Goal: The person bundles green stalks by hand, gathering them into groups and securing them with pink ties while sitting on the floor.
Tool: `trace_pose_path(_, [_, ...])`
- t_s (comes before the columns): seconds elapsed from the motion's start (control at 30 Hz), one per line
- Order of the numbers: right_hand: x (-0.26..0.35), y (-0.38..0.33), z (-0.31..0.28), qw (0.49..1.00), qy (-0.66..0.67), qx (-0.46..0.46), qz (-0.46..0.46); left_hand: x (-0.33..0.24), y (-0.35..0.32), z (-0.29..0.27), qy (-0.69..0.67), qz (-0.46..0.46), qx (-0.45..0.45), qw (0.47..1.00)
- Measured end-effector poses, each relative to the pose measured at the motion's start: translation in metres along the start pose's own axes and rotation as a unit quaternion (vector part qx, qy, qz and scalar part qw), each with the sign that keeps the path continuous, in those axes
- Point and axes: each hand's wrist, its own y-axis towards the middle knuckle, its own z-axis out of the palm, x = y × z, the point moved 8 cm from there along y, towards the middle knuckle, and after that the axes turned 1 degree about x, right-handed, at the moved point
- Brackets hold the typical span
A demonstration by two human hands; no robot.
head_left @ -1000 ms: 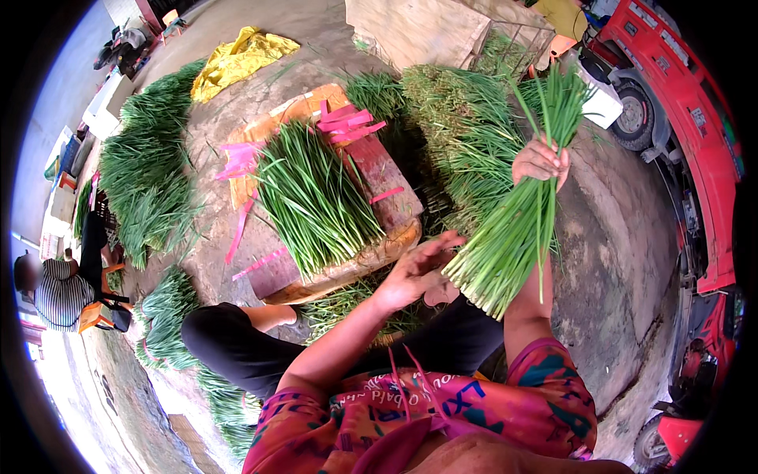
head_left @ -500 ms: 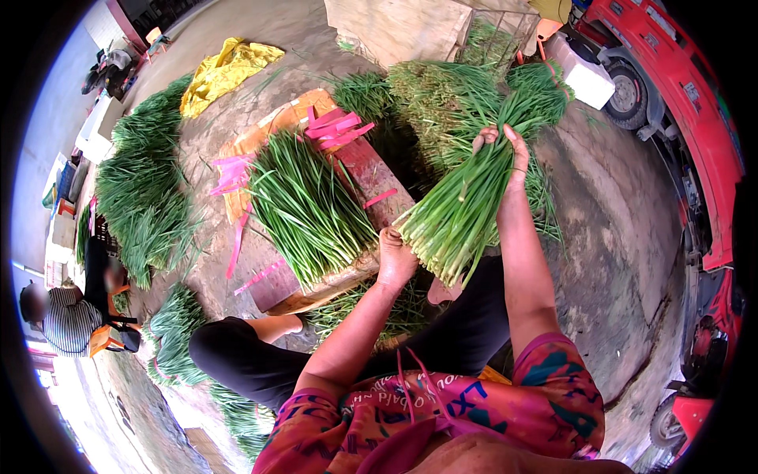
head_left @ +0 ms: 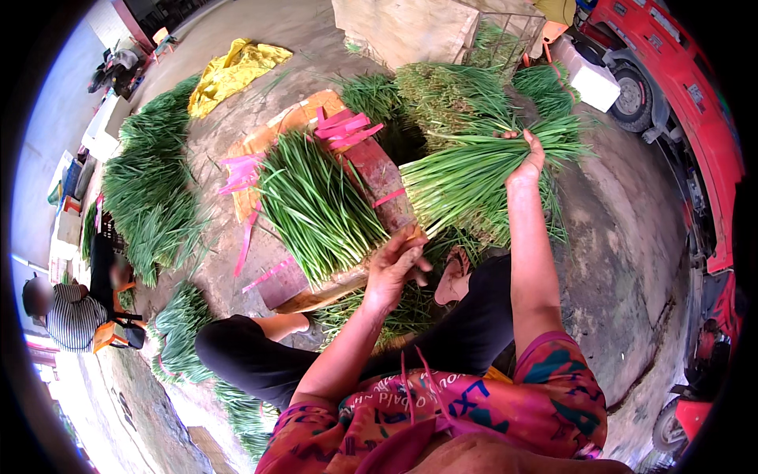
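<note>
My right hand point(head_left: 527, 160) is closed around the leafy middle of a loose bunch of chives point(head_left: 466, 175), held nearly level with its pale cut ends pointing left. My left hand point(head_left: 397, 267) is just below those ends, its fingers loosely bent and apart, with nothing I can make out in them. Beside it, a thick pile of chives point(head_left: 316, 207) lies across a low wooden board point(head_left: 286, 286), cut ends toward me. Pink strips point(head_left: 344, 129) lie at the far end of the board, and more hang over its left side.
Chives lie in heaps on the floor at left point(head_left: 150, 182) and beyond my right hand point(head_left: 450, 91). A yellow sack point(head_left: 234, 75) is at far left. A red vehicle point(head_left: 671, 87) and a white box point(head_left: 591, 79) stand at right. Another person point(head_left: 75, 316) sits at far left.
The bunch has turned from steeply slanted to nearly level, its cut ends swinging up and left. My left hand has come off the ends, its fingers loosening. The view has shifted slightly.
</note>
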Motion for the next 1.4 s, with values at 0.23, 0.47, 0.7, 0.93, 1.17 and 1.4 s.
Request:
trace_pose_path(0.23, [-0.012,-0.001,0.009,0.999,-0.004,0.035,0.006,0.043,0.017,0.004,-0.203,-0.135,-0.031,0.969])
trace_pose_path(0.47, [0.006,0.002,0.003,0.999,0.033,0.016,-0.020,0.045,-0.013,0.012,-0.125,-0.163,0.041,0.978])
trace_pose_path(0.7, [-0.012,-0.011,0.020,0.998,0.013,0.061,0.002,0.045,0.036,0.029,-0.209,-0.124,0.012,0.970])
trace_pose_path(0.93, [0.003,-0.003,0.011,0.999,0.012,0.032,-0.024,0.069,0.017,0.044,-0.240,-0.195,0.023,0.951])
trace_pose_path(1.17, [0.013,-0.002,0.008,0.998,0.016,0.028,-0.047,0.003,0.010,0.036,0.073,0.052,-0.080,0.993])
trace_pose_path(1.4, [-0.002,-0.014,0.023,0.997,-0.022,0.058,-0.051,0.039,0.047,-0.007,0.027,-0.077,-0.165,0.983])
